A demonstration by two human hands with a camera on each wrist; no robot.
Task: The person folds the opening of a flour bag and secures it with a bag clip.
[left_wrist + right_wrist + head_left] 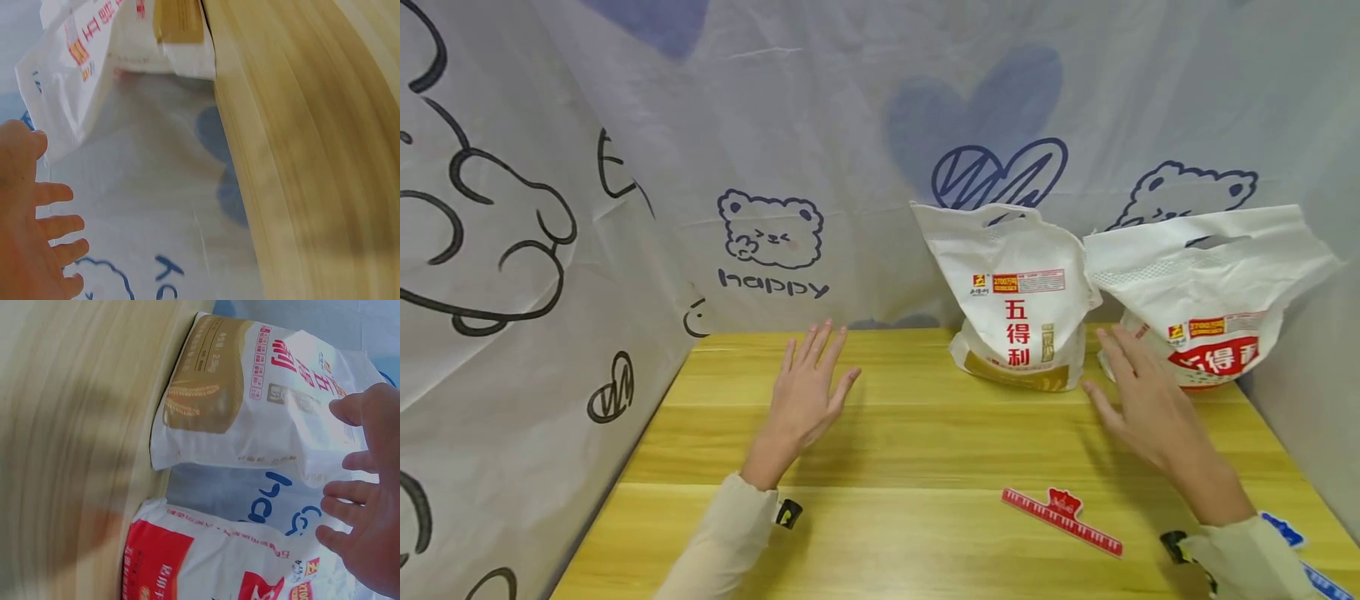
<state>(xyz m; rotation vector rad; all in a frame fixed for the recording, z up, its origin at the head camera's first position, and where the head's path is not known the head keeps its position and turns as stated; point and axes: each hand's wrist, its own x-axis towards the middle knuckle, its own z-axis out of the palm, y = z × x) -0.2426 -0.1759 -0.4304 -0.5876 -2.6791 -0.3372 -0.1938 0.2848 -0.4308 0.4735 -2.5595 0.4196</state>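
Note:
My left hand [805, 396] hovers over the left half of the table with fingers spread, holding nothing. My right hand [1153, 408], fingers extended and thumb apart, is over the right side, close in front of two white flour bags. One flour bag [275, 406] has red characters and a gold base; it stands upright near the back edge. To its right leans the other flour bag [1217, 292], with a red label and a creased top; my right fingers overlap its lower left corner in the head view. A red clip [1063, 521] with a piano-key pattern lies nearer me.
A blue clip [1283, 530] lies at the front right, partly hidden by my right sleeve [1255, 562]. White cloth [865, 167] printed with bears and hearts rises behind the wooden table [895, 442] and along both sides.

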